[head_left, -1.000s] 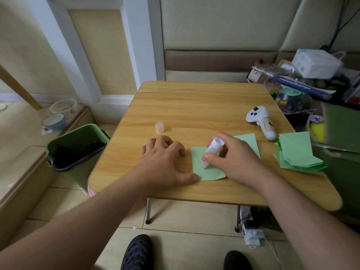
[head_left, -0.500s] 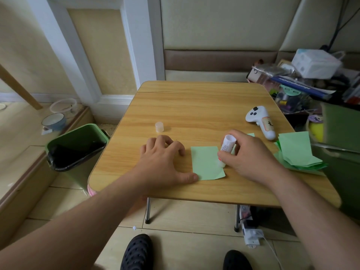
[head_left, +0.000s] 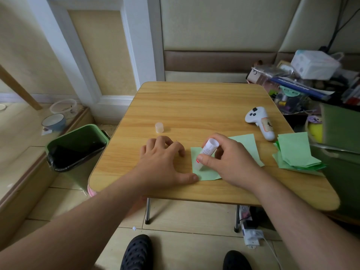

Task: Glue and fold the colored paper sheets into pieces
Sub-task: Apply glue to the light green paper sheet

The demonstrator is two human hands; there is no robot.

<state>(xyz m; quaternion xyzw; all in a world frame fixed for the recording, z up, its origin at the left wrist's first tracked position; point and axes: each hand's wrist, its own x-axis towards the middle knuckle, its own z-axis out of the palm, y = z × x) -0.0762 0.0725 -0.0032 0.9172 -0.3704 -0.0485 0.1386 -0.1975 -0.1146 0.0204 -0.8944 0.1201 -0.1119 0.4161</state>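
A light green paper sheet (head_left: 206, 173) lies near the front edge of the wooden table (head_left: 194, 106). My right hand (head_left: 228, 162) grips a white glue stick (head_left: 206, 153), tilted, with its tip down on the left part of the sheet. My left hand (head_left: 163, 162) rests on the table just left of the sheet, fingers spread, thumb tip on the sheet's lower left corner. The glue stick's cap (head_left: 159, 127) stands on the table behind my left hand. A stack of green sheets (head_left: 294, 152) lies at the table's right edge.
A white controller (head_left: 261, 122) lies at the right, behind the stack. A green bin (head_left: 78, 145) with a black liner stands on the floor left of the table. Cluttered boxes (head_left: 311, 75) fill the back right. My shoes (head_left: 136, 252) show below the table.
My right hand has slid the glue stick from the sheet's right side back to its left part. My left hand has stayed in place.
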